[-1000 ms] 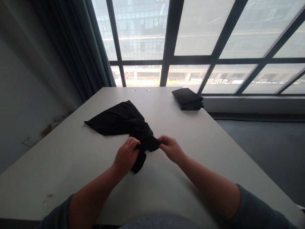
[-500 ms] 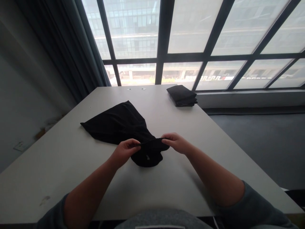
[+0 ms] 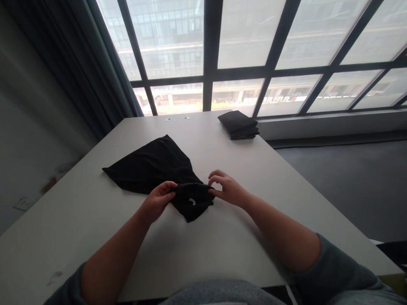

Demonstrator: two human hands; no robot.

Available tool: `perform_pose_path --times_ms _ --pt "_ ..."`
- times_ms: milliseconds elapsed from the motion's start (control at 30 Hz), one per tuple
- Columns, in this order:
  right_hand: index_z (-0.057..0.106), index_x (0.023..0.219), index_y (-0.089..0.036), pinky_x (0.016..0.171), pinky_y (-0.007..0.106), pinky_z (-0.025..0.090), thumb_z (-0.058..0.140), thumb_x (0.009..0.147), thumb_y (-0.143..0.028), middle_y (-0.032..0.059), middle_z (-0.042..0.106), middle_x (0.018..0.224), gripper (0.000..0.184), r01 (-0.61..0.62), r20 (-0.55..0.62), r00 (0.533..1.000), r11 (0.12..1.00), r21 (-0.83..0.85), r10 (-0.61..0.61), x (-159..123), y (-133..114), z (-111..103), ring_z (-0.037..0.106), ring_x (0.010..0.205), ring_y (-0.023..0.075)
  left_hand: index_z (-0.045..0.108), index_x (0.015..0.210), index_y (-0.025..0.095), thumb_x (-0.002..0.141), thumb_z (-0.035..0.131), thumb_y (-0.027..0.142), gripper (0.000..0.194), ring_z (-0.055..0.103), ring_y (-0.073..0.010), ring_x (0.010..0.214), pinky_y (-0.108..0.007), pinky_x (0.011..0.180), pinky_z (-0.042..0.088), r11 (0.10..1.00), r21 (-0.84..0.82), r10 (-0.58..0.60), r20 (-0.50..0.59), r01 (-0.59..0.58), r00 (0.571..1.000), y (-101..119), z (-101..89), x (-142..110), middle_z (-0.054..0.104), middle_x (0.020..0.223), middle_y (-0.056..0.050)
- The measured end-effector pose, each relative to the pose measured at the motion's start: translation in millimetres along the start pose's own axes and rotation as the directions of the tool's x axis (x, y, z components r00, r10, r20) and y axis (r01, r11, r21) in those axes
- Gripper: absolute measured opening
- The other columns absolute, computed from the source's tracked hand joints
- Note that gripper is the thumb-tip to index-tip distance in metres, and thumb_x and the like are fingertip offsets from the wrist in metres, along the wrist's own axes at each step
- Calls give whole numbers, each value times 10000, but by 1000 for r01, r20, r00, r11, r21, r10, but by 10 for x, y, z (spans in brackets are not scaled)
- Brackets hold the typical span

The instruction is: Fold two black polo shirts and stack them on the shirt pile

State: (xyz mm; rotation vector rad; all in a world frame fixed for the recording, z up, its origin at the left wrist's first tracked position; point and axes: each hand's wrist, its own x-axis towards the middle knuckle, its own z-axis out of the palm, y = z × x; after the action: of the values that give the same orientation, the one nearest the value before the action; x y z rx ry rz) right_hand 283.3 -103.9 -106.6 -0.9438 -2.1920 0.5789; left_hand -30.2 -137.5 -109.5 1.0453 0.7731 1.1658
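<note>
We have a black cloth (image 3: 152, 165) lying on the white table (image 3: 241, 245), left of centre. Its wide part spreads flat toward the far left, with one corner pointing left and another pointing far. It narrows toward the near right, where both our hands work a folded edge. A small pale curved mark (image 3: 192, 202) shows on the near part, between our hands. The near end tapers to a point on the near side of them.

Our left hand (image 3: 157, 201) pinches the left end of that edge, thumb against fingers, cloth between. Our right hand (image 3: 229, 190) is at the right end: thumb tip against the cloth, index finger arched with a gap behind it. Dark on dark there, so we can't tell whether that one is gripping or only touching.

At the table's far right edge we see a stack of folded black cloths (image 3: 238, 123), well apart from our hands. Two round inserts (image 3: 187, 118) sit at the far edge, left of the stack. Beyond is a dark-framed window (image 3: 178, 42), with a dark curtain (image 3: 73, 63) to its left.
</note>
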Motion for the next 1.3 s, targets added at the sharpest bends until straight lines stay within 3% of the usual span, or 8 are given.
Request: perform_pose_path --times_ms 233,533,667,767,833,900,1133,1300 --pt "559 942 -203 676 265 391 585 921 -193 14 630 858 35 -68 52 996 989 -134 75 -10 43 81 531 731 145 768 1014 168 704 942 294 377 680 -165 850 -255 772 554 992 124 0 42 -5 999 -4 -3 1 738 947 -50" --pt "481 863 -224 626 275 292 565 964 -339 8 569 753 175 -178 -141 979 948 -263 145 24 -15 73 449 655 152 715 1193 186 839 817 368 411 681 -246 1070 -355 894 577 900 408 145 51 -153 988 -18 -16 -8 697 1176 -120" --pt "461 846 -232 615 273 298 529 996 -416 -4 546 714 247 -174 -185 973 962 -212 135 24 -13 52 435 625 148 766 1116 227 898 772 355 253 567 -306 1318 -431 1045 530 489 741 377 297 -461 877 39 -17 -59 570 1430 -141" --pt "467 849 -232 619 269 321 525 1004 -450 -13 550 709 273 -131 -179 978 979 -156 103 9 8 54 433 619 142 774 1126 265 865 828 301 269 537 -319 1363 -482 1133 459 128 747 337 586 -652 737 84 -3 -91 588 1449 -116" --pt "479 844 -229 616 266 332 558 993 -449 -20 551 700 277 -129 -173 979 982 -135 105 5 40 60 430 616 138 776 1071 260 871 813 222 207 548 -316 1355 -486 1138 442 -44 727 305 663 -685 684 93 8 -96 615 1440 -99" --pt "498 839 -225 609 264 342 596 979 -430 -23 549 694 267 -124 -160 982 983 -136 102 10 75 61 428 612 135 772 1008 243 890 761 144 155 572 -301 1327 -470 1120 445 -142 735 306 670 -663 677 89 14 -88 643 1415 -87" --pt "626 965 -208 889 360 493 596 1007 -259 104 648 1072 72 194 -224 936 927 -320 -273 19 -198 62 584 997 229 744 980 232 956 601 87 205 661 -234 1173 -394 1034 461 -175 719 230 694 -672 682 101 23 -56 739 1251 -59" --pt "672 1070 -208 914 389 494 667 995 -430 105 657 1072 234 391 -4 906 840 -375 -424 -73 -599 208 590 1003 244 685 936 225 1004 559 170 153 695 -169 906 -355 942 476 -96 710 334 683 -697 650 107 106 -99 770 995 -40"
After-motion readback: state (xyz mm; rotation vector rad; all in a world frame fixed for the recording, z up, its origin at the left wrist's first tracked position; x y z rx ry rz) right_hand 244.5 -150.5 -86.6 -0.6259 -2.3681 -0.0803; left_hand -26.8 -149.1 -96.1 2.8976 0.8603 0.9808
